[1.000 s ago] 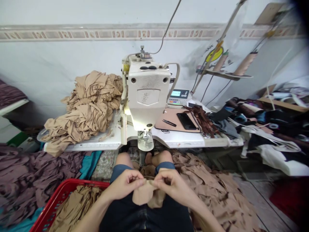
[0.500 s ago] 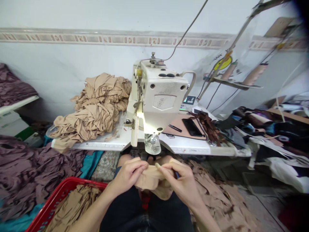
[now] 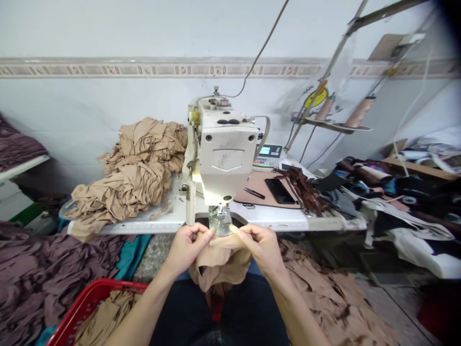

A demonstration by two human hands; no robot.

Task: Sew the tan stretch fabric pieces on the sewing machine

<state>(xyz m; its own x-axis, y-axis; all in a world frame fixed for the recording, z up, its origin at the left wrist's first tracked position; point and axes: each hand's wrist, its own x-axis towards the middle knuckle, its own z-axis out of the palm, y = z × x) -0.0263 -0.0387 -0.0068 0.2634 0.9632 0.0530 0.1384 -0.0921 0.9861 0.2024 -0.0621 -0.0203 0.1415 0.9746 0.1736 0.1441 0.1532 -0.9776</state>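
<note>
A beige fabric piece [image 3: 223,262] is stretched between my two hands, its top edge at the front end of the sewing machine's metal plate [image 3: 220,223]. My left hand [image 3: 189,245] pinches the cloth at its left, thumb along the edge. My right hand [image 3: 257,242] grips the right part, thumb near the plate's corner. The rest of the cloth hangs down in folds over the lap. Above the plate stands the white sewing machine head [image 3: 228,154], its lamp lit at the left.
Beige cloth is heaped on the table's left [image 3: 140,168]. Scissors [image 3: 254,193], a black phone [image 3: 280,191] and brown strips [image 3: 306,190] lie right of the machine. A red basket [image 3: 86,293] stands lower left. Thread cones [image 3: 361,113] are at the upper right.
Both hands have brought the beige cloth up and forward to the machine's plate. The cloth's edge now reaches the plate's front. The camera view has shifted slightly.
</note>
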